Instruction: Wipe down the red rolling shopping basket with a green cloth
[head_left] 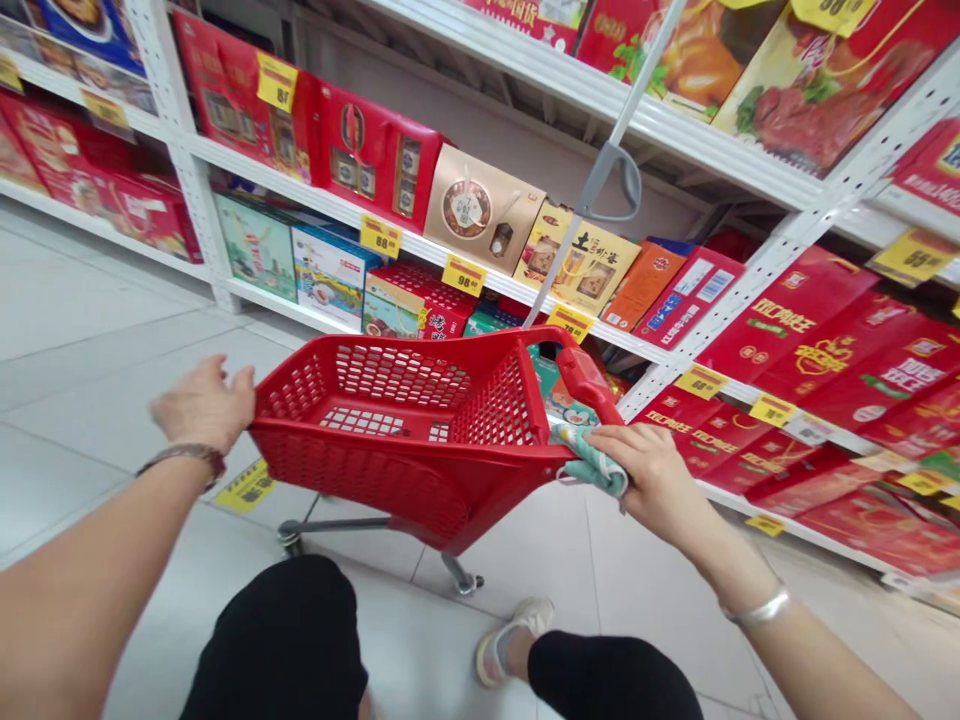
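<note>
A red plastic shopping trolley basket (405, 455) stands tilted on its wheeled frame in front of me, with nothing inside it. My left hand (204, 403) grips the basket's left rim, fingers curled over the edge. My right hand (651, 478) presses a small teal and white cloth (592, 462) against the basket's right rim, close to the red handle mount (586, 380). The grey pull handle (609, 180) rises above the basket toward the shelves.
White metal shelving (615, 100) runs from the left to the far right, packed with red, blue and tan gift boxes (825, 340) and yellow price tags (463, 275). A yellow tag (246, 487) lies on the pale tiled floor. My knees and one shoe (501, 648) show below.
</note>
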